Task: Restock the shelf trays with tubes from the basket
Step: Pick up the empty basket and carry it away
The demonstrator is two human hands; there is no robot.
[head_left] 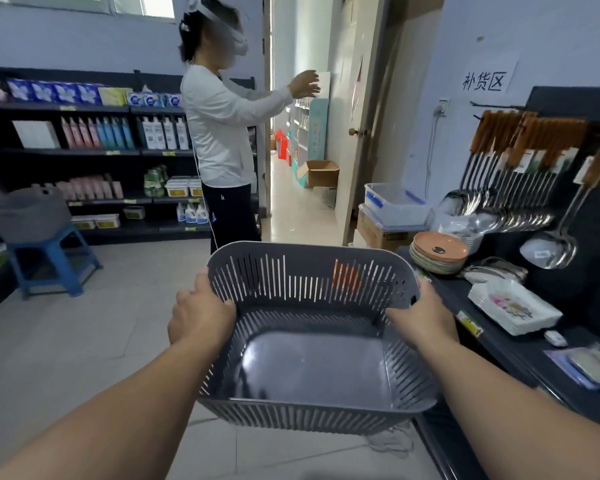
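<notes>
- The grey slotted basket [312, 362] sits lower centre of the frame, held in the air above the tiled floor [84, 341], its bare bottom showing.
- The left hand [201, 313] grips the basket's left rim, fingers curled round it.
- The right hand [423, 317] grips the right rim, fingers wrapped over the edge.
- Upper left: dark shelves [84, 152] of bottles, with a person in a white top [219, 133] before them.
- Right: stacked plates [439, 252] and hanging ladles [548, 251].
</notes>
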